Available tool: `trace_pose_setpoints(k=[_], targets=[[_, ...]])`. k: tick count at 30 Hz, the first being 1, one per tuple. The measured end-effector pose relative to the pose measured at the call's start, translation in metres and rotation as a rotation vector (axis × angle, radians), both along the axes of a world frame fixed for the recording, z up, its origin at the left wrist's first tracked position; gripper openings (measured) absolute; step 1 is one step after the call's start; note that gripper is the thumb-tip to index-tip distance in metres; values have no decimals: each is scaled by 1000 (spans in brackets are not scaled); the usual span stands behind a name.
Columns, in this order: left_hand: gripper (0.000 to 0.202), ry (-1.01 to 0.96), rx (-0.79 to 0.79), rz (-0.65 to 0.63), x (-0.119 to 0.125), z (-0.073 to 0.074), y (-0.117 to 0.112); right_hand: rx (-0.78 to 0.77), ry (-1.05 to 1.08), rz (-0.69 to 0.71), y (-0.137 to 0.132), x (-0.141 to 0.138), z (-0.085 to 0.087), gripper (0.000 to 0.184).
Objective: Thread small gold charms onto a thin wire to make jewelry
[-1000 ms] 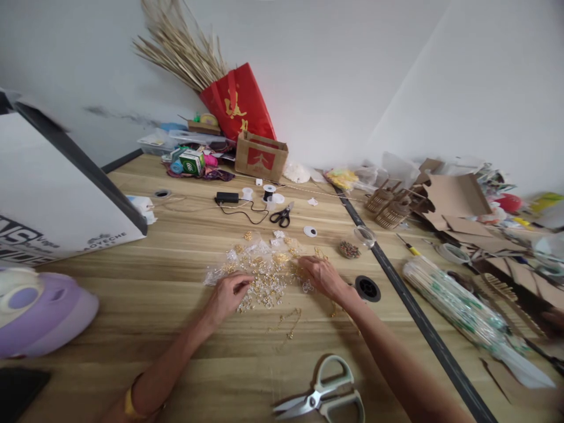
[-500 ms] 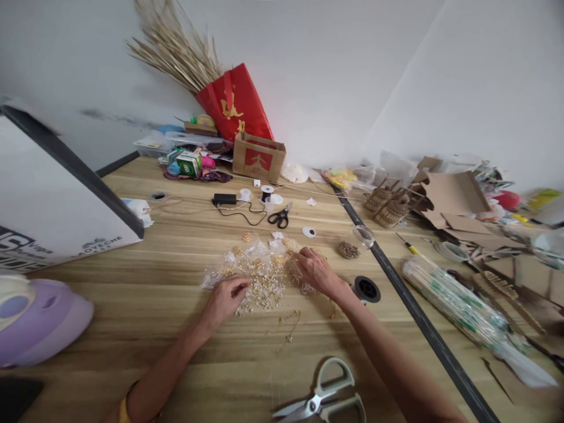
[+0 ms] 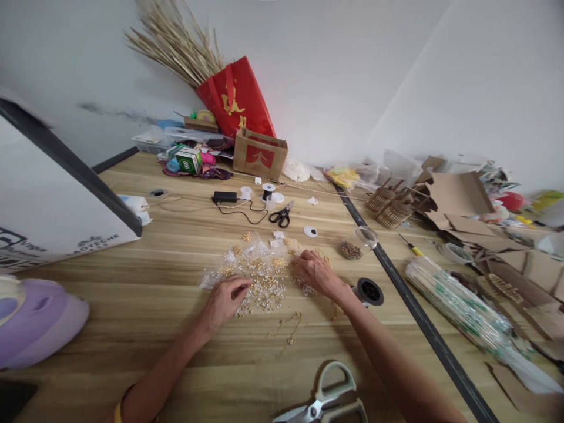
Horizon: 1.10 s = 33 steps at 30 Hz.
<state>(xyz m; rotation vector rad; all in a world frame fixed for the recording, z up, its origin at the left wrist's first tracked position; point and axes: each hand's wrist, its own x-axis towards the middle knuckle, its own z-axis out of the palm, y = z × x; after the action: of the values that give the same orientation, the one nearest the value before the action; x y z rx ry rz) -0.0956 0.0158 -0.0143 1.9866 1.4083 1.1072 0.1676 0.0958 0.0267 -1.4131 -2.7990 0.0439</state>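
A pile of small clear and gold beads (image 3: 265, 289) lies in the middle of the wooden table, with small clear plastic bags (image 3: 258, 251) along its far side. My left hand (image 3: 225, 298) rests at the pile's left edge, thumb and forefinger pinched together; anything between them is too small to make out. Across the pile, my right hand (image 3: 315, 271) is palm down with curled fingers by the bags. Its fingertips are hidden, so what they grip does not show. A thin gold chain (image 3: 288, 328) lies nearer me, and clear rings (image 3: 308, 289) sit beneath my right wrist.
Large pale-handled scissors (image 3: 332, 393) lie at the front edge. Black scissors (image 3: 281, 215), a black wire spool (image 3: 369, 291) and a tub of brown beads (image 3: 351, 249) surround the pile. Wrapped sticks (image 3: 458, 305) lie right; a white box (image 3: 66, 200) stands left.
My right hand has shifted slightly, its fingers drawing in a little by the bags. My left hand keeps its pinch at the pile. The whole view has moved slightly.
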Motion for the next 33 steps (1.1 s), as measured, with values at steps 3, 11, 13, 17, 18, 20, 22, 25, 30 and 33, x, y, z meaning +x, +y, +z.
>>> trace_pose_setpoints(k=[3, 11, 13, 17, 18, 20, 22, 25, 30, 33], targets=[[18, 6, 26, -3, 0, 1, 0, -2, 30, 24, 0, 2, 1, 18], [18, 5, 97, -11, 2, -1, -1, 37, 29, -7, -1, 2, 6, 22], [19, 7, 110, -15, 2, -2, -1, 33, 9, -4, -2, 0, 6, 21], [20, 16, 111, -24, 2, -4, -1, 42, 1, 0, -4, -8, 8, 18], [20, 20, 108, -18, 3, -5, -2, 46, 8, 4, -3, -11, 8, 17], [21, 28, 99, -8, 3, -5, -2, 53, 26, 13, 0, -16, 8, 17], [21, 33, 92, -8, 4, -5, -3, 63, 48, 21, 5, -22, 7, 23], [21, 37, 87, -18, 4, -5, -4, 72, 66, 30, 15, -33, 3, 44], [21, 32, 88, -14, 4, -4, -3, 10, 70, 42, 34, -48, -8, 54], [22, 33, 87, -20, 4, -2, -3, -29, 104, 85, 40, -48, -9, 47]])
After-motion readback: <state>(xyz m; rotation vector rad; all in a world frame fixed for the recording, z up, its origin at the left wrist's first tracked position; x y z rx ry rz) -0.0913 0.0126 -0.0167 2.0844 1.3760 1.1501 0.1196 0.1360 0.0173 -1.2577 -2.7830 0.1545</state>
